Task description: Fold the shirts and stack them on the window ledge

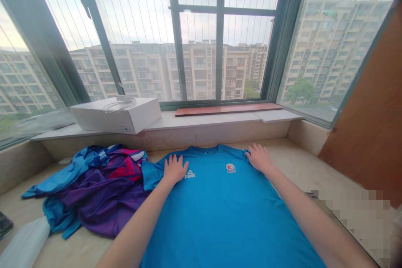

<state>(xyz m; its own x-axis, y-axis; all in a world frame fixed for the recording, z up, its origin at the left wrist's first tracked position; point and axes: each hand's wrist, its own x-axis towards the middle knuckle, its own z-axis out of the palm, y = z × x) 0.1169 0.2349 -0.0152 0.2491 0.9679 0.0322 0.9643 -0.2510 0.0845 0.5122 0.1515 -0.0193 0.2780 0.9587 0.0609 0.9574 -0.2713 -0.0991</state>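
Note:
A blue T-shirt lies spread out, chest side up, its collar toward the window and two small logos on its chest. My left hand rests flat on its left shoulder, fingers apart, beside the white lettering. On the right shoulder, near the sleeve, lies my right hand with its fingers spread. The right sleeve is partly hidden beneath that hand. Left of the shirt, a crumpled heap of purple, red and blue clothes touches the left sleeve.
A white box with a cable on top stands on the window ledge, beside a reddish-brown board. At the lower left are a white item and a dark phone-like object. A brown panel rises at the right.

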